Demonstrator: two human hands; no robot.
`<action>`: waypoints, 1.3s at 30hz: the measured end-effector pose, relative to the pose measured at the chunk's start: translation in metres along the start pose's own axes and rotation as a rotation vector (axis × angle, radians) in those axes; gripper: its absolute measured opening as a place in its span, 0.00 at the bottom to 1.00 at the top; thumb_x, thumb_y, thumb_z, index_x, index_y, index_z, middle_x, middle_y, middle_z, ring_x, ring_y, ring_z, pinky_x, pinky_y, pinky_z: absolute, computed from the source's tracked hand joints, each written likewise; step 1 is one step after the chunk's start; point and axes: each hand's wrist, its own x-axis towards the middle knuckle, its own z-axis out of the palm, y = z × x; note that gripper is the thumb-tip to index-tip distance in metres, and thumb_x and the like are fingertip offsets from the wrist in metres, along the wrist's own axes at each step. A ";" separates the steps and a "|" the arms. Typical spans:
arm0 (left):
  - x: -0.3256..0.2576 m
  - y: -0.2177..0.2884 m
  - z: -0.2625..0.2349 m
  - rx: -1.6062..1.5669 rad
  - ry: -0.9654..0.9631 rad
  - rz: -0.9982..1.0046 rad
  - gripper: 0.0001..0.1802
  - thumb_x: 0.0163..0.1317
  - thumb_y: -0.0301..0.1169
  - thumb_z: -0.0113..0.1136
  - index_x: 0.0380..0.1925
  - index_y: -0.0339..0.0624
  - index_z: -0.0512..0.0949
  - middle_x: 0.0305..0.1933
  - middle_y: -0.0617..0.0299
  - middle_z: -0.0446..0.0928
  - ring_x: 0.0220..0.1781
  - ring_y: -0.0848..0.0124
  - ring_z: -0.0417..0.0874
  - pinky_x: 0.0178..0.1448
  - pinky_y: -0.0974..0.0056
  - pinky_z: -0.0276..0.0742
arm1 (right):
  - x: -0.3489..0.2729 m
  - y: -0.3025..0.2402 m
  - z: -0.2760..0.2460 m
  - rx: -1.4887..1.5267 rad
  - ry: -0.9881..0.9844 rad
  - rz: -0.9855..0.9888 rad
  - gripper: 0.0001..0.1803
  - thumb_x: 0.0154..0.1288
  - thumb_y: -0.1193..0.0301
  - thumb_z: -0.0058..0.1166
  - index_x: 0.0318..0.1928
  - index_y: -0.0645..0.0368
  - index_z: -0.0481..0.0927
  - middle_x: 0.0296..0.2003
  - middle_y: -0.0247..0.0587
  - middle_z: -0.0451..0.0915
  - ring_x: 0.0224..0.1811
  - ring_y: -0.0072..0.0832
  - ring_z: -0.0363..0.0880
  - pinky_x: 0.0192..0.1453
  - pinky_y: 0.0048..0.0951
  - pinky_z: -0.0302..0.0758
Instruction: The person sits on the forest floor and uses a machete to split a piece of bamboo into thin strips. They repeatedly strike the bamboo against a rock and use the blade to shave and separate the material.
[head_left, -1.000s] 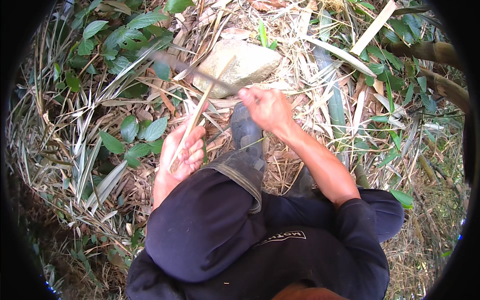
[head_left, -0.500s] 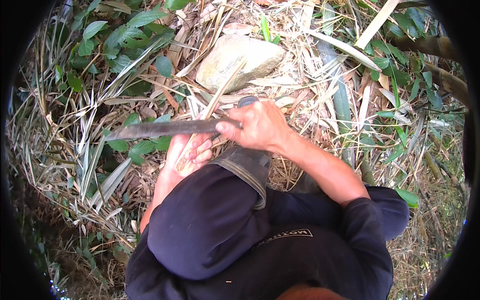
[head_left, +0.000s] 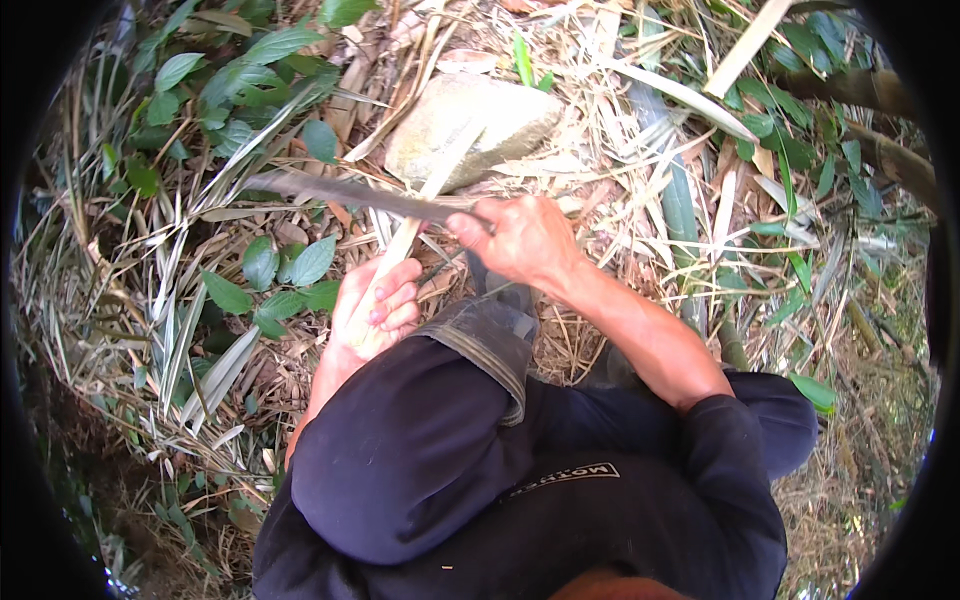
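My left hand (head_left: 378, 303) is closed around the lower part of a pale split strip of bamboo or wood (head_left: 402, 242), which slants up and to the right toward the stone. In my right hand (head_left: 522, 240) is a long dark-bladed machete (head_left: 350, 194), its handle mostly hidden by the fingers. The blade points left and crosses the strip just above my left hand; it seems to touch the strip. Motion blurs the blade's far end. Both hands are in front of my bent knee (head_left: 400, 440), which is in dark trousers.
A large pale stone (head_left: 470, 125) lies beyond the hands on dry leaf litter. Green leafy plants (head_left: 245, 85) grow at the upper left. Thick brown stems (head_left: 880, 92) stand at the right edge, and a pale split piece (head_left: 748, 45) lies at the upper right.
The machete blade has moved up along the strip, away from my body, and its tip has tilted upward. The strip's lower end has slipped from view within my left hand.
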 end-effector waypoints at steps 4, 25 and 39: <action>0.001 -0.004 0.006 0.016 -0.019 -0.016 0.25 0.77 0.28 0.31 0.72 0.37 0.53 0.19 0.68 0.61 0.11 0.81 0.58 0.16 0.73 0.55 | -0.005 -0.010 -0.011 -0.077 -0.071 -0.059 0.36 0.69 0.36 0.40 0.30 0.55 0.85 0.14 0.47 0.77 0.19 0.47 0.81 0.26 0.50 0.78; 0.005 -0.004 0.009 -0.013 0.073 -0.009 0.25 0.78 0.31 0.29 0.72 0.38 0.54 0.17 0.69 0.59 0.09 0.81 0.57 0.13 0.73 0.56 | 0.017 0.036 -0.001 0.009 0.065 0.360 0.42 0.68 0.31 0.31 0.36 0.55 0.85 0.17 0.51 0.79 0.24 0.48 0.83 0.29 0.49 0.80; 0.005 -0.023 0.041 0.793 0.298 0.251 0.22 0.78 0.35 0.37 0.66 0.36 0.64 0.14 0.70 0.62 0.07 0.82 0.56 0.12 0.75 0.51 | 0.016 0.058 -0.019 0.001 0.148 0.433 0.40 0.72 0.36 0.34 0.32 0.60 0.85 0.18 0.55 0.78 0.23 0.48 0.82 0.29 0.47 0.78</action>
